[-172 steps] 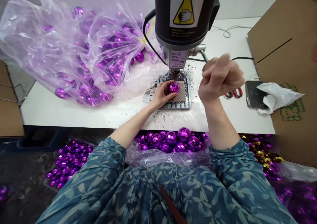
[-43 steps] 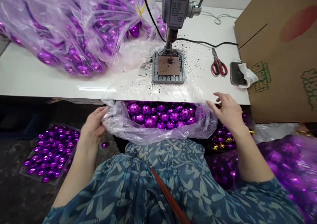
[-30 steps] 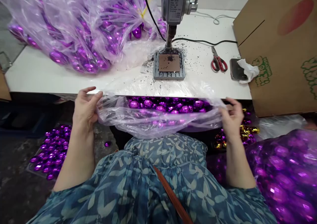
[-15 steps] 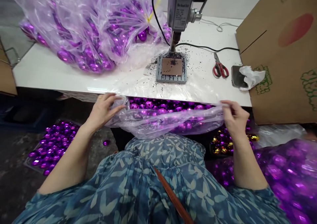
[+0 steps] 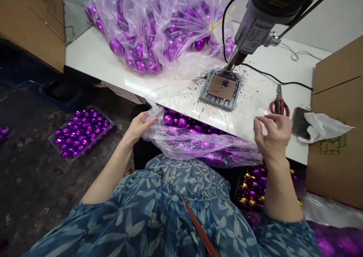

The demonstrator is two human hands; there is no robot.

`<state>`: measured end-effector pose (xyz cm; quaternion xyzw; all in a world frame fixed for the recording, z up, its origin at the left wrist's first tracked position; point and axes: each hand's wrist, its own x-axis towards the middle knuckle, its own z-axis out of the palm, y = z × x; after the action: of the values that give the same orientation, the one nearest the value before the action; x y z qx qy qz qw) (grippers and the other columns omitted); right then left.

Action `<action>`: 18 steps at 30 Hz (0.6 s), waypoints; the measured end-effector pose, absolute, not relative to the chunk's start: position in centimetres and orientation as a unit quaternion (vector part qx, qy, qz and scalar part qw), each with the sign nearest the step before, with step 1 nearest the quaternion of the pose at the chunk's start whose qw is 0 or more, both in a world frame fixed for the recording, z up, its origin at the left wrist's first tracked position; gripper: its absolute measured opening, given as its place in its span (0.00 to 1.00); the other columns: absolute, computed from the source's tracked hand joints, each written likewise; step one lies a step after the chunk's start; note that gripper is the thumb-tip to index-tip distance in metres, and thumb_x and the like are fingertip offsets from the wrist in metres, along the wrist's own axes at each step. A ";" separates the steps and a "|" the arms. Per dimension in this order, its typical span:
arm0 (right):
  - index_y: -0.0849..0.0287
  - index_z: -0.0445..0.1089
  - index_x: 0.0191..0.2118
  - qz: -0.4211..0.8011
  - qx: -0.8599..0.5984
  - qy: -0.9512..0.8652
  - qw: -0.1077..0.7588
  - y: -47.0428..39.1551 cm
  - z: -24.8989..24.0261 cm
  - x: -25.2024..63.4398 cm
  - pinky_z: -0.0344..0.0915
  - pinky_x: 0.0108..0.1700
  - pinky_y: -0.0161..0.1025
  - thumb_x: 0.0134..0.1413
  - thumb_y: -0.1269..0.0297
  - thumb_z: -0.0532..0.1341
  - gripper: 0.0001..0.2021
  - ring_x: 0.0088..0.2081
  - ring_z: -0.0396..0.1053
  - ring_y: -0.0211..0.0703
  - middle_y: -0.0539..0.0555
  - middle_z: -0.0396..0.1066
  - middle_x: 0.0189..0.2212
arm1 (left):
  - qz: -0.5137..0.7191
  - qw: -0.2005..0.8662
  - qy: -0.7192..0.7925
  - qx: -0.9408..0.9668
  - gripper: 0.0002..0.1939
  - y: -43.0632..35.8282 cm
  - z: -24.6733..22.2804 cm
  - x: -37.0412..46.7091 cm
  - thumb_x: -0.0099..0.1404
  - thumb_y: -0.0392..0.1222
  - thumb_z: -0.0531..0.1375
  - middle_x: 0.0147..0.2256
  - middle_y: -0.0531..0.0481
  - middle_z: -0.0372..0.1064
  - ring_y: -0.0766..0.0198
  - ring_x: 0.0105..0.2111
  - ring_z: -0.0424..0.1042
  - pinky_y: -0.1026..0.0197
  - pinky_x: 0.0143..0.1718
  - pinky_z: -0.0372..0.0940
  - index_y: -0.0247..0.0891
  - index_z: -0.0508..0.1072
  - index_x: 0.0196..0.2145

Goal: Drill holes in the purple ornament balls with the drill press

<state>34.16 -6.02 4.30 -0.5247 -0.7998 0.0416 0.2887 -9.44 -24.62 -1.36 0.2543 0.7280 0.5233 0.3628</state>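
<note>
A clear plastic bag [image 5: 198,145] lies across my lap under the table edge, with shiny purple balls [image 5: 181,121] showing in its mouth. My left hand [image 5: 141,126] pinches the bag's left rim between thumb and fingers. Above the bag's right end is my right hand [image 5: 271,136], raised near the table's front edge. Its fingers are curled and apart, off the plastic, and I see nothing in them.
On the white table [image 5: 104,73] stand a bench drill [image 5: 251,33], a large tied bag of purple balls [image 5: 141,56], red-handled scissors [image 5: 279,103] and a dark block [image 5: 300,124]. Cardboard boxes [image 5: 337,136] flank it. A tray of purple balls [image 5: 82,134] sits on the floor.
My right hand has let go of the bag's right rim and risen over the table edge. My left hand still holds its side. The view has turned and tilted, showing more floor at the left.
</note>
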 end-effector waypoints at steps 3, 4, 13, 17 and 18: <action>0.56 0.79 0.47 0.056 -0.511 -0.810 0.282 -1.4 4.6 31.5 0.70 0.66 0.55 0.70 0.43 0.56 0.23 0.54 0.71 0.48 0.62 0.74 0.48 | 0.499 0.313 0.764 0.264 0.45 -23.8 -0.9 -9.8 0.46 0.70 0.75 0.43 0.44 0.78 0.52 0.45 0.78 0.53 0.51 0.72 0.34 0.76 0.51; 0.58 0.78 0.48 0.061 -0.513 -0.809 0.280 -0.2 4.4 30.9 0.71 0.66 0.54 0.70 0.43 0.57 0.23 0.54 0.71 0.46 0.60 0.74 0.49 | 0.483 0.290 0.784 0.262 0.45 -23.5 -0.9 -10.1 0.49 0.68 0.75 0.44 0.43 0.78 0.51 0.45 0.78 0.51 0.52 0.72 0.33 0.74 0.54; 0.63 0.73 0.55 0.155 -0.523 -0.782 0.302 2.6 1.4 32.1 0.78 0.58 0.43 0.68 0.45 0.62 0.24 0.51 0.73 0.37 0.57 0.75 0.50 | 0.368 0.000 0.795 0.482 0.30 -17.5 -0.7 -11.3 0.66 0.51 0.71 0.58 0.38 0.73 0.41 0.63 0.70 0.39 0.70 0.62 0.41 0.70 0.61; 0.62 0.71 0.59 0.190 -0.523 -0.742 0.373 8.0 5.1 31.0 0.78 0.54 0.40 0.70 0.45 0.59 0.25 0.48 0.74 0.35 0.57 0.75 0.50 | 0.285 0.033 0.759 0.585 0.26 -11.4 -1.3 -10.6 0.69 0.46 0.68 0.59 0.35 0.72 0.39 0.63 0.70 0.39 0.68 0.64 0.38 0.71 0.61; 0.62 0.70 0.60 0.198 -0.522 -0.733 0.388 9.7 6.1 30.2 0.79 0.53 0.40 0.71 0.45 0.59 0.26 0.48 0.74 0.35 0.57 0.74 0.50 | 0.259 0.051 0.757 0.598 0.27 -10.0 -1.4 -10.2 0.69 0.45 0.68 0.59 0.34 0.72 0.39 0.64 0.70 0.38 0.68 0.65 0.37 0.71 0.62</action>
<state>30.21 9.67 6.07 -0.5221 -0.7334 0.1983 0.3875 -10.23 -10.04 -1.35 0.5984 0.7565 0.2589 0.0513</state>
